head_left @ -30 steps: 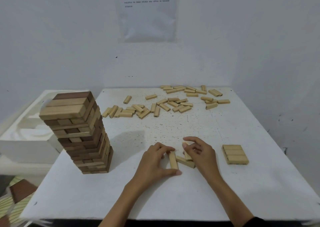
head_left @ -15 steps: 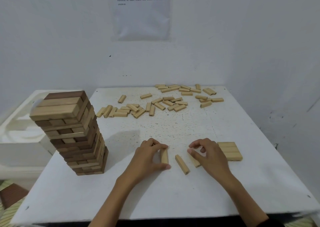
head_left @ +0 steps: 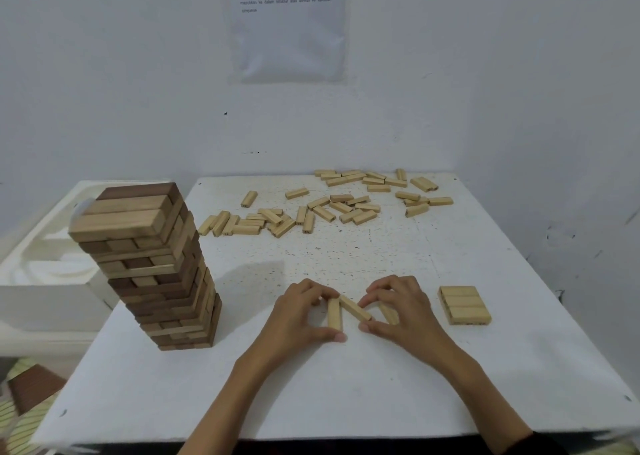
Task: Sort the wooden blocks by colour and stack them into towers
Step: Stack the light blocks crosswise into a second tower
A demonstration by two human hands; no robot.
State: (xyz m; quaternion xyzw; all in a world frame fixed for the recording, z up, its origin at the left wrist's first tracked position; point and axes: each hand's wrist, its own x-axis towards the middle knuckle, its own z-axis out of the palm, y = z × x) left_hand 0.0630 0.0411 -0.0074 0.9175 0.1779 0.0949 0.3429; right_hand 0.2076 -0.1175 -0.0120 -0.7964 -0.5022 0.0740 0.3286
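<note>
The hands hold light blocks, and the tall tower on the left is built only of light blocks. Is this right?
No: in the head view the tall tower on the left mixes dark blocks with light ones. The left hand and right hand do hold light blocks.

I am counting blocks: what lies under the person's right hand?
One light wooden block shows between the thumb and fingers of the right hand, lying on the white table. The hand covers most of it, and any further block beneath cannot be seen.
</note>
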